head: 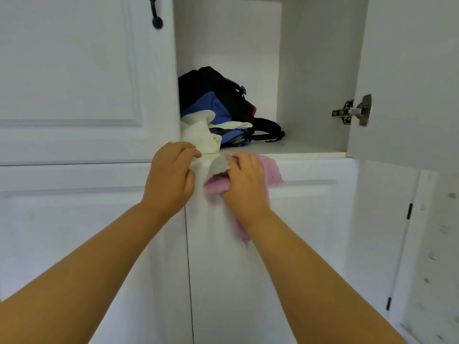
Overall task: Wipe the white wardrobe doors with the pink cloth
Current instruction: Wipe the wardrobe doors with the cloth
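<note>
Both arms reach up from the lower corners of the frame to the centre. The right hand (244, 181) is clamped on the pink cloth (269, 170), fingers curled over it, pressing it against the top edge of the lower right wardrobe door (285, 244); a tail of cloth hangs down the door below the wrist, and a greyish-white corner (the underside, apparently) folds up between the two hands. The left hand (171, 175) holds nothing, its fingers loosely bent and resting at the top of the lower left door (74, 232). Upper centre, the open compartment (310, 83) holds a black and blue backpack (216, 100) and a white garment (198, 132) on its shelf. Its door (409, 70) stands open at upper right, hinge (354, 110) visible. A dark handle (156, 16) sits on the closed upper left door
</note>
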`<action>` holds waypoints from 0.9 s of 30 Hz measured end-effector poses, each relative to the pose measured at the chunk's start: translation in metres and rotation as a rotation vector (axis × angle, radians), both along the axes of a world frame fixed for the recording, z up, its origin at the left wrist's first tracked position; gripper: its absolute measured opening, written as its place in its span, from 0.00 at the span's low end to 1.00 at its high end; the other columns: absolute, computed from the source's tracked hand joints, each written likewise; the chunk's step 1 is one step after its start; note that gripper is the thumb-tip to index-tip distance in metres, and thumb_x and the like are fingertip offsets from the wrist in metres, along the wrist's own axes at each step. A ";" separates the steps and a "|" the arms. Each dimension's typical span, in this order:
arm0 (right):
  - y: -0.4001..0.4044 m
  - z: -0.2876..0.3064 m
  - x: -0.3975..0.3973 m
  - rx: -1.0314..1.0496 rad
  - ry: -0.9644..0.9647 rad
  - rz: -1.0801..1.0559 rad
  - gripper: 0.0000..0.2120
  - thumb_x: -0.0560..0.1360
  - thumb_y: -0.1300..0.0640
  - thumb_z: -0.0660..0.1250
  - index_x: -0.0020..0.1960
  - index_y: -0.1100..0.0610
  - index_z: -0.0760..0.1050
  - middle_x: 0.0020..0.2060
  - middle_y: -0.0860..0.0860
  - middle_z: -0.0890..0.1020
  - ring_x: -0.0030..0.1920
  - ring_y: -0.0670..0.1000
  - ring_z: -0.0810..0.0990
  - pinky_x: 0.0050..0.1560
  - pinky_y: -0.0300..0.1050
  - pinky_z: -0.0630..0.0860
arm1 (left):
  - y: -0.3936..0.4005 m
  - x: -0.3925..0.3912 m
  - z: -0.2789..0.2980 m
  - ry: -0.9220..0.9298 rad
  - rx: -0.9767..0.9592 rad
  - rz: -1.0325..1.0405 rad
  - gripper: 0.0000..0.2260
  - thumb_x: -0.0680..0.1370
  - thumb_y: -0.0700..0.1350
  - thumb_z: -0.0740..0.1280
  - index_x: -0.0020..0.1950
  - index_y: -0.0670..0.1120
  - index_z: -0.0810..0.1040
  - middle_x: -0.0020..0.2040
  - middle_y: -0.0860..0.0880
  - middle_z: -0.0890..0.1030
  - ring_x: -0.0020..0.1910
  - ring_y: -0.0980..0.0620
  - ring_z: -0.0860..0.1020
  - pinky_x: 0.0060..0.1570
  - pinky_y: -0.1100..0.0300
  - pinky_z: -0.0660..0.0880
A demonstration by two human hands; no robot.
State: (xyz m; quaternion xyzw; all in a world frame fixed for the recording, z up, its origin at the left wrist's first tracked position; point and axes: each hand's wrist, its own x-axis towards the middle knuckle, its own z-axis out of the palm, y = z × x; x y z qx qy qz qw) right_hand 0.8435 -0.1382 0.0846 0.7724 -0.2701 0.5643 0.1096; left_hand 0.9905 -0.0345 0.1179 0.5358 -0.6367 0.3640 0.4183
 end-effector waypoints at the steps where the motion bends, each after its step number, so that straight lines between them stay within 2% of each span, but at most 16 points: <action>1: -0.006 -0.002 -0.012 0.021 -0.020 -0.025 0.25 0.69 0.64 0.69 0.66 0.61 0.78 0.57 0.57 0.78 0.60 0.60 0.74 0.65 0.54 0.70 | -0.004 -0.005 -0.002 -0.009 0.007 -0.003 0.15 0.71 0.34 0.62 0.56 0.40 0.79 0.57 0.42 0.78 0.56 0.44 0.74 0.62 0.52 0.69; 3: -0.021 -0.005 -0.047 0.066 -0.060 -0.076 0.25 0.69 0.63 0.68 0.66 0.62 0.77 0.58 0.58 0.77 0.61 0.60 0.73 0.66 0.55 0.70 | -0.018 -0.026 -0.004 -0.049 0.029 -0.023 0.16 0.72 0.35 0.61 0.59 0.40 0.79 0.59 0.43 0.78 0.58 0.43 0.74 0.70 0.48 0.65; 5: -0.034 -0.006 -0.080 0.122 -0.073 -0.102 0.26 0.69 0.65 0.70 0.67 0.63 0.76 0.60 0.58 0.77 0.62 0.61 0.72 0.67 0.57 0.69 | -0.031 -0.050 -0.005 -0.085 0.055 -0.019 0.17 0.73 0.37 0.61 0.61 0.40 0.78 0.60 0.43 0.78 0.60 0.45 0.72 0.72 0.44 0.62; 7: -0.044 -0.003 -0.110 0.167 -0.046 -0.132 0.26 0.71 0.65 0.69 0.69 0.63 0.74 0.61 0.58 0.76 0.64 0.60 0.72 0.71 0.54 0.67 | -0.046 -0.075 -0.002 -0.091 0.085 -0.002 0.19 0.74 0.41 0.61 0.63 0.40 0.77 0.61 0.42 0.78 0.61 0.47 0.70 0.70 0.41 0.65; 9: -0.050 -0.002 -0.136 0.217 -0.031 -0.160 0.26 0.72 0.65 0.68 0.71 0.62 0.73 0.63 0.57 0.75 0.66 0.58 0.70 0.72 0.48 0.63 | -0.061 -0.095 -0.001 -0.066 0.127 0.030 0.20 0.75 0.45 0.58 0.64 0.40 0.77 0.61 0.42 0.77 0.62 0.45 0.71 0.67 0.42 0.68; 11: -0.054 -0.003 -0.157 0.259 -0.022 -0.183 0.29 0.73 0.65 0.67 0.74 0.61 0.68 0.69 0.56 0.72 0.71 0.58 0.67 0.74 0.50 0.61 | -0.074 -0.108 -0.001 -0.038 0.174 0.077 0.21 0.76 0.48 0.56 0.64 0.41 0.76 0.61 0.42 0.77 0.61 0.42 0.73 0.63 0.45 0.69; 14: -0.065 -0.016 -0.180 0.278 -0.035 -0.218 0.32 0.72 0.69 0.67 0.76 0.65 0.65 0.76 0.58 0.64 0.77 0.60 0.60 0.77 0.56 0.59 | -0.091 -0.120 -0.008 -0.048 0.191 0.181 0.20 0.79 0.49 0.61 0.67 0.41 0.74 0.62 0.41 0.78 0.61 0.40 0.75 0.64 0.44 0.67; 16: -0.072 -0.032 -0.188 0.253 -0.125 -0.212 0.36 0.70 0.69 0.70 0.76 0.64 0.64 0.76 0.58 0.63 0.76 0.61 0.62 0.76 0.57 0.62 | -0.095 -0.119 -0.012 -0.057 0.179 0.225 0.22 0.79 0.52 0.60 0.68 0.41 0.73 0.63 0.40 0.77 0.62 0.39 0.74 0.65 0.43 0.64; 18: -0.075 -0.048 -0.198 0.439 -0.307 -0.179 0.36 0.72 0.67 0.69 0.77 0.59 0.62 0.76 0.54 0.62 0.75 0.57 0.63 0.74 0.49 0.64 | -0.096 -0.118 -0.013 -0.077 0.180 0.254 0.26 0.78 0.56 0.55 0.68 0.42 0.73 0.63 0.41 0.77 0.62 0.40 0.74 0.65 0.44 0.63; 20: -0.079 -0.061 -0.209 0.607 -0.411 -0.144 0.32 0.73 0.71 0.63 0.75 0.60 0.63 0.69 0.55 0.67 0.68 0.53 0.68 0.70 0.46 0.68 | -0.096 -0.119 -0.014 -0.092 0.187 0.258 0.27 0.77 0.58 0.54 0.68 0.42 0.72 0.63 0.41 0.77 0.61 0.40 0.73 0.65 0.44 0.62; 21: -0.080 -0.063 -0.213 0.573 -0.425 -0.105 0.27 0.72 0.75 0.59 0.70 0.61 0.69 0.60 0.52 0.72 0.60 0.49 0.72 0.64 0.49 0.72 | -0.096 -0.119 -0.015 -0.094 0.185 0.258 0.27 0.77 0.58 0.54 0.68 0.42 0.72 0.63 0.41 0.77 0.61 0.40 0.73 0.65 0.44 0.62; 22: -0.082 -0.063 -0.214 0.516 -0.461 -0.047 0.21 0.70 0.77 0.56 0.59 0.62 0.73 0.49 0.47 0.73 0.50 0.47 0.72 0.55 0.53 0.73 | -0.097 -0.119 -0.016 -0.098 0.179 0.263 0.27 0.77 0.59 0.55 0.68 0.42 0.72 0.62 0.41 0.77 0.61 0.40 0.73 0.66 0.44 0.62; 23: -0.084 -0.056 -0.214 0.473 -0.509 0.031 0.17 0.68 0.78 0.53 0.48 0.63 0.71 0.42 0.44 0.70 0.43 0.46 0.70 0.47 0.52 0.70 | -0.097 -0.120 -0.017 -0.102 0.170 0.270 0.28 0.77 0.59 0.55 0.68 0.42 0.72 0.62 0.41 0.77 0.61 0.40 0.73 0.66 0.43 0.62; 25: -0.090 -0.028 -0.211 0.421 -0.538 0.152 0.11 0.66 0.77 0.51 0.39 0.63 0.64 0.36 0.42 0.67 0.39 0.47 0.66 0.40 0.50 0.65 | -0.097 -0.120 -0.017 -0.105 0.160 0.282 0.28 0.77 0.59 0.55 0.69 0.42 0.72 0.62 0.41 0.77 0.60 0.39 0.73 0.66 0.43 0.63; 27: -0.096 -0.003 -0.208 0.405 -0.546 0.179 0.07 0.68 0.74 0.51 0.38 0.65 0.64 0.34 0.48 0.67 0.37 0.50 0.65 0.38 0.44 0.65 | -0.098 -0.120 -0.016 -0.107 0.153 0.289 0.28 0.77 0.60 0.55 0.68 0.42 0.71 0.62 0.40 0.77 0.60 0.39 0.73 0.66 0.42 0.63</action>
